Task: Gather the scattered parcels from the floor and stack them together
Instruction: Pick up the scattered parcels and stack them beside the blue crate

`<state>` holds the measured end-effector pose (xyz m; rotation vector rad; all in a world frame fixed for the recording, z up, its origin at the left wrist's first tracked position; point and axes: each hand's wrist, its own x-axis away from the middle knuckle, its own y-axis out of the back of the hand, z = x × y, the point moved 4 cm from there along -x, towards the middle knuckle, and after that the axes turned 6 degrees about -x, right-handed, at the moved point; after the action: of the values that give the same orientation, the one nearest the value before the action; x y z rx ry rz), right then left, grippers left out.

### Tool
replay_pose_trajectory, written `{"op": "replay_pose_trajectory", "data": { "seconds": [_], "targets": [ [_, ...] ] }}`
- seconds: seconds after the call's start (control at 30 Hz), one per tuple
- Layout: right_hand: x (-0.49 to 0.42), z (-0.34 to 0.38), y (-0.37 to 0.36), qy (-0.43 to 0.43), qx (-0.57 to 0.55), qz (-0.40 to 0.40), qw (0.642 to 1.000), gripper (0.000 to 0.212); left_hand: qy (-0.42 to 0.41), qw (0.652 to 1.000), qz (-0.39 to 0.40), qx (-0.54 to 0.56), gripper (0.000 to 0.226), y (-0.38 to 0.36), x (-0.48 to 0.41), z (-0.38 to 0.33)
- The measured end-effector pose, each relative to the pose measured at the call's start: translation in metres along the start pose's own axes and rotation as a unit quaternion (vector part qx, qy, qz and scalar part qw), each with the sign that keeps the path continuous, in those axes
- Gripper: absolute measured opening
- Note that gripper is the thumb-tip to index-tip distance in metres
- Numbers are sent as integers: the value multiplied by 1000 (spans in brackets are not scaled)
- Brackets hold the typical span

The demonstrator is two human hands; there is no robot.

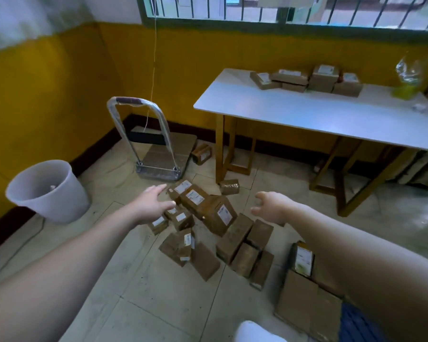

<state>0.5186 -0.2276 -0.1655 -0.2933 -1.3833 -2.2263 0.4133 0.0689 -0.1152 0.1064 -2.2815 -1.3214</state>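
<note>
Several brown cardboard parcels (pixel 218 213), some with white labels, lie scattered in a loose heap on the tiled floor in the middle of the head view. My left hand (pixel 152 202) reaches out over the left side of the heap, fingers straight and spread, holding nothing. My right hand (pixel 272 206) hovers to the right of the heap, fingers loosely curled and empty. Two stray parcels lie near the table leg, one (pixel 229 186) by its foot and one (pixel 202 153) beside the trolley. More parcels (pixel 321 79) sit in a group on the white table (pixel 294 112).
A folding hand trolley (pixel 158 154) stands in the corner. A white bucket (pixel 50 191) is at the left by the yellow wall. Flat cardboard (pixel 304 302) lies at the lower right. A plastic bottle (pixel 408 77) stands on the table's far end.
</note>
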Motion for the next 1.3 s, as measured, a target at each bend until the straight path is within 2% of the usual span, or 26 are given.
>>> {"op": "replay_pose_trajectory", "data": {
  "seconds": [0.47, 0.67, 0.97, 1.17, 1.23, 1.3],
  "targets": [
    [-148, 3, 5, -57, -40, 57, 996, 62, -5, 997, 77, -20, 69, -1, -166, -13],
    [-171, -20, -21, -138, -83, 63, 985, 60, -27, 982, 187, -25, 69, -41, -231, -28],
    [-217, -84, -137, -285, -199, 45, 937, 63, -76, 951, 288, -79, 67, -186, -341, -14],
    [-279, -141, -247, -307, -286, 55, 906, 52, -70, 939, 326, -78, 66, -320, -403, 22],
    [-298, -160, -279, -296, -305, 64, 903, 39, -76, 930, 355, -54, 57, -359, -419, 30],
    [-320, -184, -317, -295, -340, 58, 891, 37, -75, 926, 368, -38, 49, -407, -437, 42]
  ]
}}
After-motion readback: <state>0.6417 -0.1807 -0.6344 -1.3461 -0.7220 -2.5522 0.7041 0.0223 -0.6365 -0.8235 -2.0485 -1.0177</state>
